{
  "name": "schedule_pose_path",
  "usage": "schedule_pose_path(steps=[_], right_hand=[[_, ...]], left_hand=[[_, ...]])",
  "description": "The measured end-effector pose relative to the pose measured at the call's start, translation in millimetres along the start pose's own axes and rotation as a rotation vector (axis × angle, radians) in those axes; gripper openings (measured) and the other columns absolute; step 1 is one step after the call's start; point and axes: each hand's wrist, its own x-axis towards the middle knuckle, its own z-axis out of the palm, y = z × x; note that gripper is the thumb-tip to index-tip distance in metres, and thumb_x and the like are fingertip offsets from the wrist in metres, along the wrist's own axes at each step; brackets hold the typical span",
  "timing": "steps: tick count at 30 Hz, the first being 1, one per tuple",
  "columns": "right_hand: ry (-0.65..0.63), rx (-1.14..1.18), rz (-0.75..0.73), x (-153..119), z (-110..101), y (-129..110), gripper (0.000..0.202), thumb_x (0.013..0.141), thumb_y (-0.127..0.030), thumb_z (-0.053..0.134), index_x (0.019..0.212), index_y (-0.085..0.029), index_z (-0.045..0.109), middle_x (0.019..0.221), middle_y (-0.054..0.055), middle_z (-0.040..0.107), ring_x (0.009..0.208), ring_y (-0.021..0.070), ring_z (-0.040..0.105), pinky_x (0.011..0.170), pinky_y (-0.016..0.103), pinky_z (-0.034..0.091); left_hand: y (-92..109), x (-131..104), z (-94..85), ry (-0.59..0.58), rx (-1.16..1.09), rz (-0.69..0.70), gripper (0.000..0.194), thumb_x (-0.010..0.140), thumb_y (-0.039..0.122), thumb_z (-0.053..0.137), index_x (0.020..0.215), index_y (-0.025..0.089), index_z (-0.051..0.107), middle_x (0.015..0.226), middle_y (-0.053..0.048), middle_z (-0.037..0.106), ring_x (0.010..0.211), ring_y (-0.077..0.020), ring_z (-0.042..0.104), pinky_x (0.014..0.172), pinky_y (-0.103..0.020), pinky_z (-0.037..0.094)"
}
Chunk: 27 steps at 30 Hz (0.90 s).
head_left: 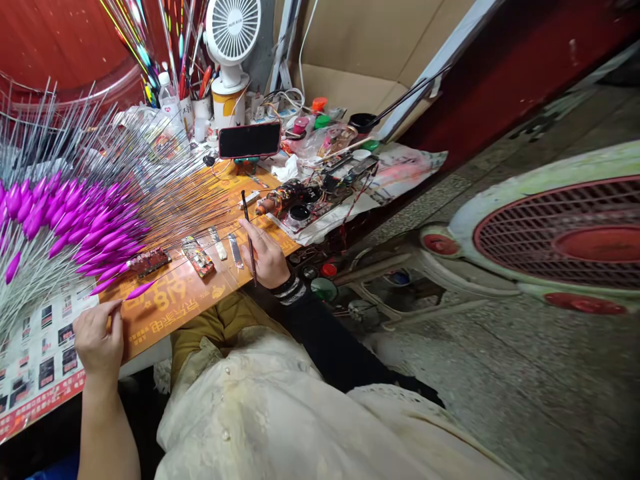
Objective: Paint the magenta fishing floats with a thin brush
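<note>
At the left table edge, my left hand [100,337] pinches the thin end of a magenta float [141,290], whose long stem points up to the right. My right hand [266,257] holds a slim dark brush [248,230] upright between its fingers, over the orange table top [165,313]. Many magenta floats [95,223] with long thin stems lie bunched at the left. Small flat blocks, one paint-stained [199,257] and one grey [235,251], lie between my hands.
A phone [249,141] stands behind my right hand, near a small white fan [233,30]. An open black paint jar [299,213] sits among tools at the right table edge. A large floor fan [565,233] stands at the right.
</note>
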Motion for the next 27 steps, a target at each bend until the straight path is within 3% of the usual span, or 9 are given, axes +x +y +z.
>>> schedule_pose_path(steps=[19,27], right_hand=[[-0.138,-0.051,0.043,8.7,-0.8,-0.3,0.064,0.103,-0.023,0.042,0.164,-0.018,0.022,0.159,0.013,0.048,0.146,0.0266,0.05,0.121,0.045,0.047],[-0.125,-0.041,0.04,7.5,1.6,2.3,0.064,0.104,-0.023,0.042,0.164,-0.016,0.022,0.159,0.014,0.047,0.147,0.0269,0.049,0.122,0.046,0.046]], left_hand=[[-6.8,-4.8,6.6,0.043,-0.019,0.046,0.017,0.09,0.018,0.07,0.106,0.024,0.075,0.093,-0.008,0.076,0.088,-0.0248,0.07,0.084,-0.039,0.052],[-2.8,-3.0,5.5,0.047,-0.01,0.075,0.021,0.091,0.017,0.069,0.11,0.024,0.074,0.094,-0.009,0.076,0.088,-0.0246,0.069,0.085,-0.039,0.05]])
